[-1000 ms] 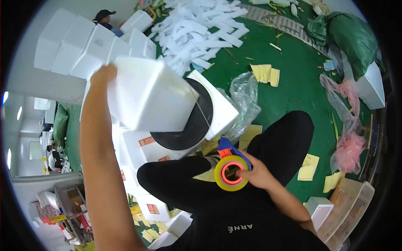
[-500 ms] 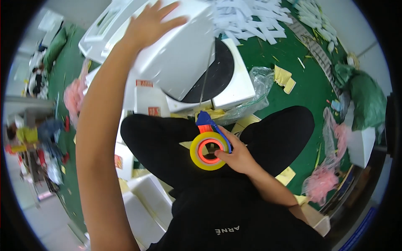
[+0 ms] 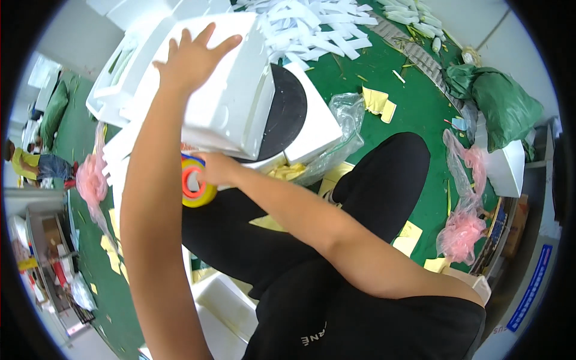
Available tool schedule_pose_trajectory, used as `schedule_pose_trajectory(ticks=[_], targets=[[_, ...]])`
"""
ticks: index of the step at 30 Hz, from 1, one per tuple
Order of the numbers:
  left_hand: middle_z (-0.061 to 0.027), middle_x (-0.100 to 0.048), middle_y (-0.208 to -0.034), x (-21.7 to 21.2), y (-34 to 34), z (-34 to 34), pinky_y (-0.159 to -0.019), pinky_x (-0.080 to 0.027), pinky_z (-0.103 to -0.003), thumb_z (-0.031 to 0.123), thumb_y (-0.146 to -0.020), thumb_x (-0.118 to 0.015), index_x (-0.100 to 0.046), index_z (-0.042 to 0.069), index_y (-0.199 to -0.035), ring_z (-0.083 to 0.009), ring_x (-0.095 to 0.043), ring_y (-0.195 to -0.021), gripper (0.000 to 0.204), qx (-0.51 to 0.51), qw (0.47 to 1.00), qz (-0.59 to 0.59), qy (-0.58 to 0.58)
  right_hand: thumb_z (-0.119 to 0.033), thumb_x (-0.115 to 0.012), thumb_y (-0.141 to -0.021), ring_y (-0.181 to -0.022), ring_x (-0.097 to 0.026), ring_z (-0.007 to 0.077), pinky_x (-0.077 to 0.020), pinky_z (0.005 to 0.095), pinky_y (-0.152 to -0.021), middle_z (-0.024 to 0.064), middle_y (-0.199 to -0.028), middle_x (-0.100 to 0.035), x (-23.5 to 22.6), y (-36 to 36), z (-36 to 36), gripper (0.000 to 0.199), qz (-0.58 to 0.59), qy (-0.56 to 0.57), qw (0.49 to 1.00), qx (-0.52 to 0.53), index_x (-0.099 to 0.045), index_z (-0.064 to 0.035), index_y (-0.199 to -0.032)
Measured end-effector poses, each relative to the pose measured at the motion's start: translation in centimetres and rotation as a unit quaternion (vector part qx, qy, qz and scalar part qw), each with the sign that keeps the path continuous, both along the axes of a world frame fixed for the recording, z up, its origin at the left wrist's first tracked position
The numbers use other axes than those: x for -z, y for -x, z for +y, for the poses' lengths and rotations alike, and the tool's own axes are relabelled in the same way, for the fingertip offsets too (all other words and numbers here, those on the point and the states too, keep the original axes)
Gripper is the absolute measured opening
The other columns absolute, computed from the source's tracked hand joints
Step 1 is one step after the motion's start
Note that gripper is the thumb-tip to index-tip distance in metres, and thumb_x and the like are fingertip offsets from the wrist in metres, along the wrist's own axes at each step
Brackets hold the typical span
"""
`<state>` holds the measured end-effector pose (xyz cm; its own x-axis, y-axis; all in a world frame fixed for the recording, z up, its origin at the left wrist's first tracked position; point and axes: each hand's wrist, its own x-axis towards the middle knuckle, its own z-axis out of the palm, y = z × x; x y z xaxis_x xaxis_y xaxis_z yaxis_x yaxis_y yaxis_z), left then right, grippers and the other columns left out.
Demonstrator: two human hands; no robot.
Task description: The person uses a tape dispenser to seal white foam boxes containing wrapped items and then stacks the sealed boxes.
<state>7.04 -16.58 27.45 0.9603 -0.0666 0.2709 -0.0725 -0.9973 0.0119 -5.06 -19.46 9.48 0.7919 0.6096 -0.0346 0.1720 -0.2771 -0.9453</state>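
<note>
Fingers spread, my left hand (image 3: 187, 63) lies on the top of a white foam box (image 3: 231, 108). That box sits tilted on a round black disc (image 3: 295, 105), which rests on more white foam. My right hand (image 3: 217, 169) grips a blue tape dispenser with a yellow tape roll (image 3: 208, 197) and an orange-red core. It is held low beside the box's near side, above my left knee. My left forearm crosses in front and hides part of the dispenser, including its cutting end.
White strips (image 3: 306, 27) are heaped beyond the box. Clear plastic film (image 3: 348, 120) and yellow scraps (image 3: 377, 102) lie to the right. A green sack (image 3: 507, 105) and pink plastic bags (image 3: 459, 237) stand farther right. Another open foam box (image 3: 225, 306) is near my left leg.
My right hand has carried the tape dispenser left, from between my knees to the box's near side. The box has turned, and my left hand stays spread on it.
</note>
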Motion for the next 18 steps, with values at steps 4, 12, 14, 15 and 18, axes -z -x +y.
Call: schedule_pose_trajectory(ticks=[4, 12, 14, 15, 18], targets=[[-0.0170, -0.044, -0.144, -3.1, 1.5, 3.7, -0.111, -0.022, -0.054, 0.068, -0.086, -0.045, -0.041, 0.011, -0.143, -0.0303, -0.033, -0.139, 0.081, 0.107, 0.967, 0.144, 0.181, -0.015, -0.069, -0.075, -0.112, -0.059, 0.0238, -0.0460, 0.0335, -0.094, 0.0163, -0.120, -0.062, -0.6, 4.9, -10.5, 0.068, 0.261, -0.078, 0.961, -0.055, -0.045, -0.0049, -0.138], [-0.0117, -0.044, -0.143, 11.5, 2.7, 17.6, -0.108, -0.032, -0.041, 0.050, -0.099, -0.031, -0.028, 0.010, -0.148, -0.0239, -0.042, -0.131, 0.063, -0.039, 0.541, 0.119, 0.832, -0.036, -0.050, -0.093, -0.122, -0.051, 0.0259, -0.0424, 0.0458, -0.100, 0.0117, -0.129, -0.057, -0.1, -5.5, -20.5, 0.048, 0.289, -0.594, 0.728, 0.185, -0.047, -0.0124, -0.134], [-0.0120, -0.044, -0.143, 14.6, 4.7, 13.4, -0.108, -0.033, -0.042, 0.049, -0.099, -0.033, -0.029, 0.010, -0.148, -0.0244, -0.042, -0.131, 0.063, -0.047, 0.510, 0.133, 0.849, -0.033, -0.057, -0.086, -0.108, -0.056, 0.0153, -0.0409, 0.0408, -0.097, 0.0047, -0.117, -0.061, -0.8, -9.2, -17.7, 0.045, 0.343, -0.557, 0.719, 0.237, -0.054, -0.0100, -0.125], [-0.0122, -0.044, -0.143, 15.3, 5.1, 12.0, -0.108, -0.033, -0.042, 0.048, -0.099, -0.034, -0.029, 0.009, -0.148, -0.0246, -0.042, -0.131, 0.062, -0.049, 0.505, 0.137, 0.851, -0.031, -0.057, -0.086, -0.107, -0.057, 0.0162, -0.0421, 0.0382, -0.096, 0.0047, -0.115, -0.062, -1.1, -9.7, -15.4, 0.043, 0.372, -0.560, 0.684, 0.283, -0.055, -0.0098, -0.123], [-0.0127, -0.044, -0.143, 14.9, 6.6, 12.4, -0.107, -0.034, -0.042, 0.046, -0.099, -0.036, -0.029, 0.009, -0.147, -0.0254, -0.043, -0.130, 0.062, -0.065, 0.516, 0.122, 0.845, -0.026, -0.058, -0.084, -0.101, -0.061, 0.0192, -0.0463, 0.0329, -0.092, 0.0058, -0.109, -0.065, -3.7, -9.2, -12.3, 0.040, 0.366, -0.590, 0.673, 0.257, -0.058, -0.0084, -0.119]])
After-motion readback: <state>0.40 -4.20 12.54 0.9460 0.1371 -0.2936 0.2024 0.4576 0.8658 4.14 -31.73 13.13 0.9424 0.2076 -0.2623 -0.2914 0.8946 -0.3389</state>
